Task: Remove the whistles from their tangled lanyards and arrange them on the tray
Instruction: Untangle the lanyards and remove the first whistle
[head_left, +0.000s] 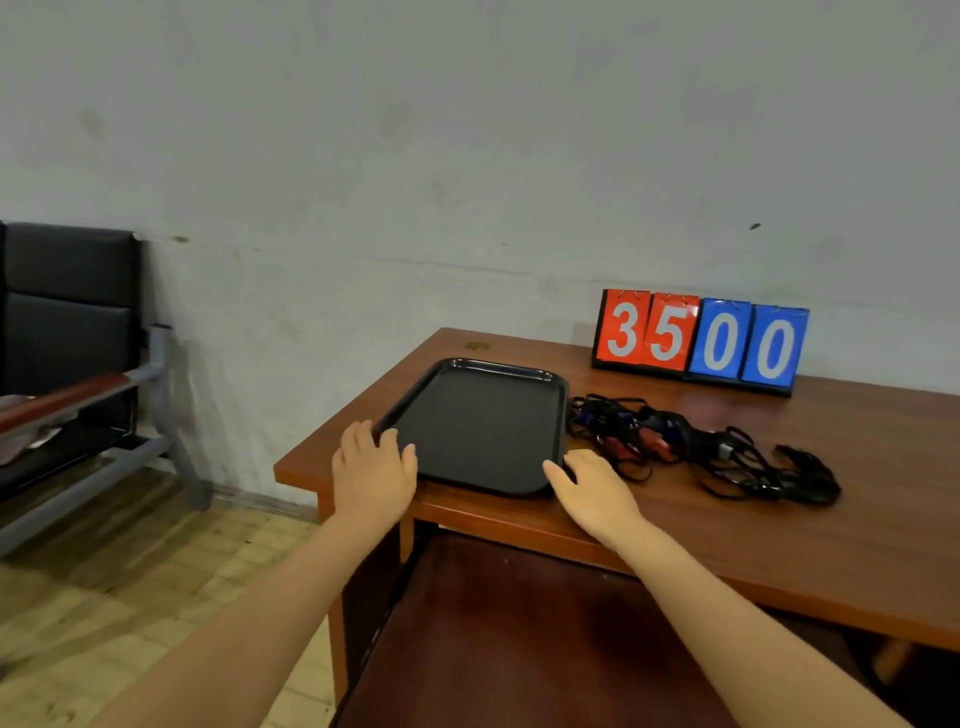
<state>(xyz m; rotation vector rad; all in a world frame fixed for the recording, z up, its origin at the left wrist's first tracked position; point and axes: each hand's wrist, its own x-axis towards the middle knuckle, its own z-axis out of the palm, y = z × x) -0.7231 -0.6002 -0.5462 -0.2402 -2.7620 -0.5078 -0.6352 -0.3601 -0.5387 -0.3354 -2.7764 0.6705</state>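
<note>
Both hands (374, 470) (592, 486) on black tray (498, 374); lanyards (701, 452) beside — tangled.

Black tray (475, 431) on a red-brown bench (779, 519).
Black lanyards (727, 457) tangle red and blue whistles (649, 434); the scoreboard (698, 340) shows white digits on red and blue cards.

plain office or sports room, wooden desk (727, 519), flip scoreboard (698, 340), black waiting bench (67, 332), scuffed wall (415, 156)
</note>
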